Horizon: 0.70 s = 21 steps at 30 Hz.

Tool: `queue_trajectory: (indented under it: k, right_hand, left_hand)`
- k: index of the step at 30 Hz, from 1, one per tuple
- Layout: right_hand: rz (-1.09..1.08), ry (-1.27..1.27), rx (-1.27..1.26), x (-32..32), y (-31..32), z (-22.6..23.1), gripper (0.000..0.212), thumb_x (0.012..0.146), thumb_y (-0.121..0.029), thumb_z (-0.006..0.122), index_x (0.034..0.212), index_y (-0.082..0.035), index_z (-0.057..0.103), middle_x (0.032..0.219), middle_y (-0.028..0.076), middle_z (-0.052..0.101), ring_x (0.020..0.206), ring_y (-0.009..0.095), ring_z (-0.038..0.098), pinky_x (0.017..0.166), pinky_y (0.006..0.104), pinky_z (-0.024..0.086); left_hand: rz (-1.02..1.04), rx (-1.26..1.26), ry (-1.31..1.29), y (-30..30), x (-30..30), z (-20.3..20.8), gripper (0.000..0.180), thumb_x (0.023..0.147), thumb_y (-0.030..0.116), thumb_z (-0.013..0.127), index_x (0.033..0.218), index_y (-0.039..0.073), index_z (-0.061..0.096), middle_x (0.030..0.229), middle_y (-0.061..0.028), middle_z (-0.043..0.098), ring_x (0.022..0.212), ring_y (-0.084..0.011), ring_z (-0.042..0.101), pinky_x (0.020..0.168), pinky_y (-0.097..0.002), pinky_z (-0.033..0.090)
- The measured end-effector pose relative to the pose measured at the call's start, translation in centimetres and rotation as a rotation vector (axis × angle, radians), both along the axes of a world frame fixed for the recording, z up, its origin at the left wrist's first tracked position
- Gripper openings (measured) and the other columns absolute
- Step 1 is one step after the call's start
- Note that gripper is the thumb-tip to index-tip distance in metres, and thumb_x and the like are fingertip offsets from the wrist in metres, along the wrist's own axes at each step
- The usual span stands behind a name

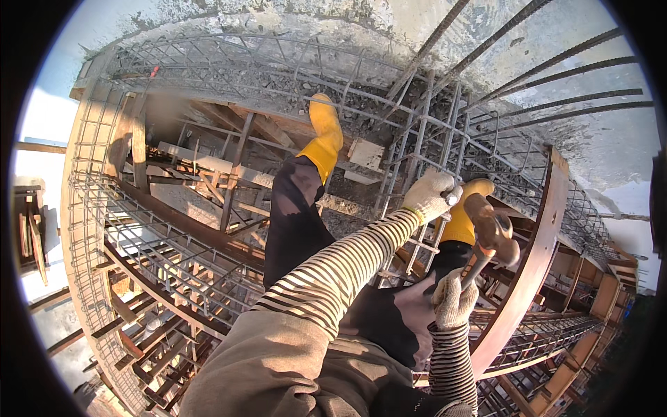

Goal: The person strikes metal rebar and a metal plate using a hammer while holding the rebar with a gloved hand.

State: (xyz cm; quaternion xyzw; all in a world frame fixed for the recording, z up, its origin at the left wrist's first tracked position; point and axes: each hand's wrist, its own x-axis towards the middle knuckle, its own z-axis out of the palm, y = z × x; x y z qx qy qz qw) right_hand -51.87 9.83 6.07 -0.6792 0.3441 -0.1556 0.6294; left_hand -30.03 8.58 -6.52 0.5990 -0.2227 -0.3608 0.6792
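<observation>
My left hand (432,196), in a white knitted glove and striped sleeve, reaches out over the rebar cage (417,139). Its fingers are closed around a grey metal bar (453,196), of which just a short piece shows. Closer to my body, my gloved right hand (455,300) grips a hammer (495,236) by its handle. The dark, rust-toned hammer head is raised a little to the right of the left hand and looks slightly blurred. What lies directly beneath the hammer head is partly hidden.
My yellow boots (324,135) stand among rebar and rubble. Thick bars (556,69) jut out from the concrete wall (333,17). A wooden formwork board (528,278) rises at the right. Open gaps over timber framing (187,292) lie at the left, beside a curved rebar cage (87,181).
</observation>
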Motion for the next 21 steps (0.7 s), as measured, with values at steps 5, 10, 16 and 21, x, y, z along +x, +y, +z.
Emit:
queue_trajectory:
  k: [5,10,16,21]
  right_hand:
    - [-0.087,-0.037,0.144,1.4,0.5,3.6,0.042,0.103,-0.042,0.064,0.093,-0.002,0.056,0.062,0.003,0.054,0.048,0.009,0.048,0.044,0.0236,0.037]
    - [-0.027,0.169,0.039,0.1,-1.0,-1.0,0.032,0.106,-0.036,0.062,0.096,-0.008,0.051,0.06,0.0,0.045,0.042,0.01,0.041,0.039,0.0243,0.035]
    - [-0.075,-0.183,0.101,0.1,0.2,2.0,0.043,0.105,-0.046,0.06,0.093,-0.005,0.052,0.06,0.002,0.051,0.044,0.01,0.044,0.041,0.0239,0.036]
    - [-0.084,0.141,0.258,0.2,-0.2,0.5,0.035,0.105,-0.041,0.062,0.093,-0.009,0.053,0.064,-0.001,0.045,0.046,0.009,0.041,0.039,0.0252,0.034]
  left_hand:
    - [-0.066,-0.082,-0.135,0.2,0.4,-3.1,0.014,0.094,0.021,0.061,0.09,0.008,0.06,0.075,-0.0024,0.057,0.071,-0.0158,0.058,0.064,-0.0425,0.053]
    - [-0.029,-0.081,0.051,-0.3,-0.4,-1.2,0.014,0.094,0.02,0.062,0.087,0.008,0.059,0.074,-0.0032,0.057,0.07,-0.0164,0.058,0.063,-0.0424,0.054]
    - [-0.02,0.002,0.286,0.9,0.0,0.4,0.015,0.092,0.013,0.063,0.083,0.003,0.06,0.08,-0.0019,0.064,0.078,-0.0186,0.062,0.069,-0.0444,0.058]
    - [0.085,0.05,-0.411,0.5,0.2,-3.5,0.017,0.092,0.005,0.061,0.076,0.003,0.055,0.08,-0.0048,0.054,0.07,-0.015,0.055,0.064,-0.0334,0.057]
